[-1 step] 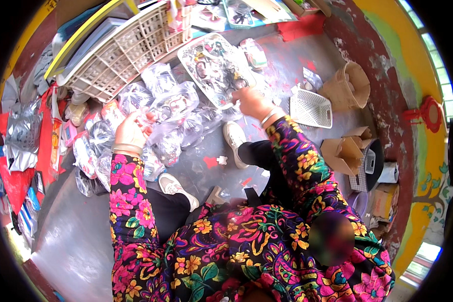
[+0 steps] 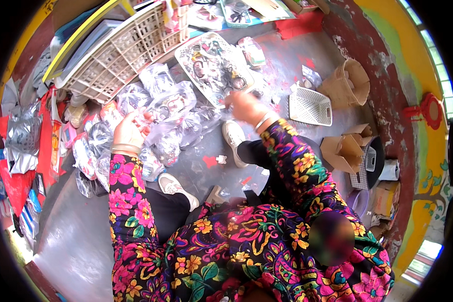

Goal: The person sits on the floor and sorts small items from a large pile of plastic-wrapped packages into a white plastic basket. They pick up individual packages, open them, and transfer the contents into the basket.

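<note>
Right hand point(image 2: 249, 108)'s shifted a bit left since the last frame, now by the white tray point(image 2: 195, 79)'s near end; too blurry to tell its grip. Left hand point(image 2: 130, 130)'s basically unmoved, fingers half-curled beside the clear bags point(image 2: 175, 103), can't tell if pinching.

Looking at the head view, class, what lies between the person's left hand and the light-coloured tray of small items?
In the head view, filled clear plastic bags lie between the left hand and the tray.
</note>
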`<control>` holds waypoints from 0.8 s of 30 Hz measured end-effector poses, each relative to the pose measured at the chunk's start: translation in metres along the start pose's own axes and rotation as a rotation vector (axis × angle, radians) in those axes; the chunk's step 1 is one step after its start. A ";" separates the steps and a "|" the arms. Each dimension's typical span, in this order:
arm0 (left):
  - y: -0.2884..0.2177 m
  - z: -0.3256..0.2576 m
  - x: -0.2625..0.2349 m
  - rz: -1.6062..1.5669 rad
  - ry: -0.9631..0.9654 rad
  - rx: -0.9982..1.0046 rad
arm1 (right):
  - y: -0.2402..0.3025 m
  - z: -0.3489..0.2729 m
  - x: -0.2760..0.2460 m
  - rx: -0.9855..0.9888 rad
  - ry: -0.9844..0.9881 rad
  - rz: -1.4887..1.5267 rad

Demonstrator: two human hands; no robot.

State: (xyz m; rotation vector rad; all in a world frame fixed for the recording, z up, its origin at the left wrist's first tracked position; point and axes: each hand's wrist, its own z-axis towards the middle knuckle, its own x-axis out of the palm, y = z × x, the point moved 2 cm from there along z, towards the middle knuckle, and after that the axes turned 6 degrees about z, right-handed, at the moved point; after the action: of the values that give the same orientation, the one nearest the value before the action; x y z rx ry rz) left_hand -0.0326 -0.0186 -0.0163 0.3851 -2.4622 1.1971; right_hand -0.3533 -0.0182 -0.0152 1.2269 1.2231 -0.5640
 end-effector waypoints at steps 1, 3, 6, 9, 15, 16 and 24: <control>-0.004 -0.001 0.008 -0.001 -0.040 -0.005 | 0.011 -0.001 0.016 0.024 0.104 -0.031; -0.003 0.000 0.001 -0.009 -0.058 0.018 | 0.052 -0.003 0.026 -0.132 0.131 0.036; -0.004 0.001 0.003 -0.023 -0.084 0.048 | 0.083 -0.009 0.046 -0.337 0.168 -0.058; -0.001 0.002 0.004 -0.043 -0.116 0.050 | 0.101 -0.011 0.039 -0.365 0.183 0.010; -0.001 0.005 0.002 -0.084 -0.100 0.056 | 0.130 0.002 0.034 -0.405 0.177 0.004; -0.001 0.005 -0.002 -0.089 -0.103 0.062 | 0.140 0.000 0.029 -0.431 0.202 0.006; -0.004 -0.003 -0.004 -0.089 -0.079 0.045 | 0.161 0.003 0.030 -0.456 0.287 0.021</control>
State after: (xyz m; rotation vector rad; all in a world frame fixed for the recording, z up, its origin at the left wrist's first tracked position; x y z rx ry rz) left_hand -0.0267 -0.0180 -0.0135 0.5583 -2.4596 1.2248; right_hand -0.2035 0.0375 0.0198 0.9472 1.4784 -0.0787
